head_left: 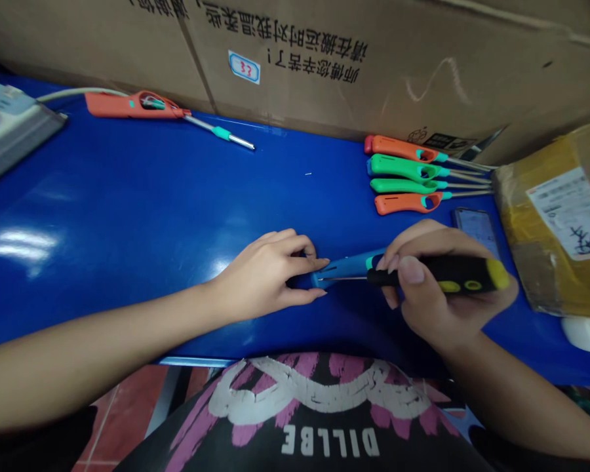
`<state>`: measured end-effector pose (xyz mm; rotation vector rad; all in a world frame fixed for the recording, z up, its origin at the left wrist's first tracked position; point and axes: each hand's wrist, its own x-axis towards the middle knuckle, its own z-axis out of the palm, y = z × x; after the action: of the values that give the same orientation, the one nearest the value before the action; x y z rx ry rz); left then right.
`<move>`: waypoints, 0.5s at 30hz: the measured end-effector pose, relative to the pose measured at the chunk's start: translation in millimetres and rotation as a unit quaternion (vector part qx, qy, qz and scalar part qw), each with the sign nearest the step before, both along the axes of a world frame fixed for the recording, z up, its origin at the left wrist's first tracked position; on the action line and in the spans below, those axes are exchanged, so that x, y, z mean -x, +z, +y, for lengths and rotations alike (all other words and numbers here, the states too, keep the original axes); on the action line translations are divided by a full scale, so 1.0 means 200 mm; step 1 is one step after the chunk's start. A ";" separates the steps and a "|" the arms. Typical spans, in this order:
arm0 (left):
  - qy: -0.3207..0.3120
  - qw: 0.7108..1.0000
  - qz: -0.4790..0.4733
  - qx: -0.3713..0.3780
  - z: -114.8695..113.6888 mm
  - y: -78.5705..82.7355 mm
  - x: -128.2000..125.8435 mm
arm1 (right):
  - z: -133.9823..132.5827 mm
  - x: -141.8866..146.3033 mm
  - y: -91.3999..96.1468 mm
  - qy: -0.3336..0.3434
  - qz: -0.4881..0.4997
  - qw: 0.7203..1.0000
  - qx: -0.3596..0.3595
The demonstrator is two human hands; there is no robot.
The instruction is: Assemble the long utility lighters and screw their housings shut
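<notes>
My right hand (pixel 435 282) is closed round the black and yellow handle of a screwdriver (pixel 465 275). The thin shaft points left, and its tip meets the end of a blue gas lighter (pixel 347 267) lying on the table. With thumb and fingers my left hand (pixel 280 269) pinches that same end of the lighter. Part of the lighter, towards its nozzle, is hidden behind my right hand.
Several orange and green lighters (pixel 406 168) lie in a row at the back right. A phone (pixel 476 226) and a taped carton (pixel 531 262) are beside them. An orange lighter (pixel 113 105) lies back left, near a power strip (pixel 14 131). A large cardboard box (pixel 314 98) lines the back.
</notes>
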<state>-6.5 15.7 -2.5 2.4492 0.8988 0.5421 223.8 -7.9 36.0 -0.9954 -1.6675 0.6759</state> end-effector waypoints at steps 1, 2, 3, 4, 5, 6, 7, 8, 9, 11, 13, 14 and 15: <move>0.000 1.000 0.001 0.000 0.00 0.00 0.00 | 0.00 0.00 0.00 0.000 0.001 1.000 0.003; 0.000 1.000 0.003 0.000 0.00 0.00 0.00 | 0.00 0.00 0.00 0.001 0.002 1.000 0.004; 0.001 1.000 0.003 0.000 0.00 0.00 0.00 | 0.00 0.00 0.00 0.002 0.004 1.000 0.006; 0.001 1.000 0.003 -0.001 0.00 0.00 0.00 | 0.00 0.00 0.00 0.003 0.006 1.000 0.008; 0.001 1.000 0.003 -0.001 0.00 0.00 0.00 | -0.01 0.00 0.00 0.004 0.008 1.000 0.009; 0.001 1.000 0.003 -0.001 0.00 0.00 0.00 | -0.01 0.00 0.00 0.004 0.011 1.000 0.008; 0.000 1.000 0.003 -0.002 0.01 0.00 0.00 | -0.01 0.01 0.00 0.005 0.012 1.000 0.009; -0.001 1.000 0.003 -0.002 0.01 -0.01 0.00 | -0.01 0.01 0.00 0.004 0.012 1.000 0.010; -0.001 1.000 0.003 -0.003 0.01 -0.01 0.00 | -0.01 0.01 0.01 0.004 0.010 1.000 0.010; 0.000 1.000 0.003 -0.004 0.01 -0.01 0.00 | 0.00 0.02 0.01 0.006 0.007 1.000 -0.004; 0.000 1.000 0.006 -0.004 0.01 0.00 0.00 | 0.01 0.03 0.01 0.009 0.012 0.999 -0.028; 0.000 1.000 0.007 -0.003 0.01 0.00 0.00 | 0.01 0.03 0.01 0.010 0.017 0.999 -0.038; -0.001 1.000 0.009 -0.002 0.01 0.00 0.00 | 0.02 0.03 0.01 0.009 0.021 0.999 -0.041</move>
<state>-6.6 17.1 -2.4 2.4620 0.9033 0.5238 218.2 -4.4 37.0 -0.9039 -1.6563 0.6298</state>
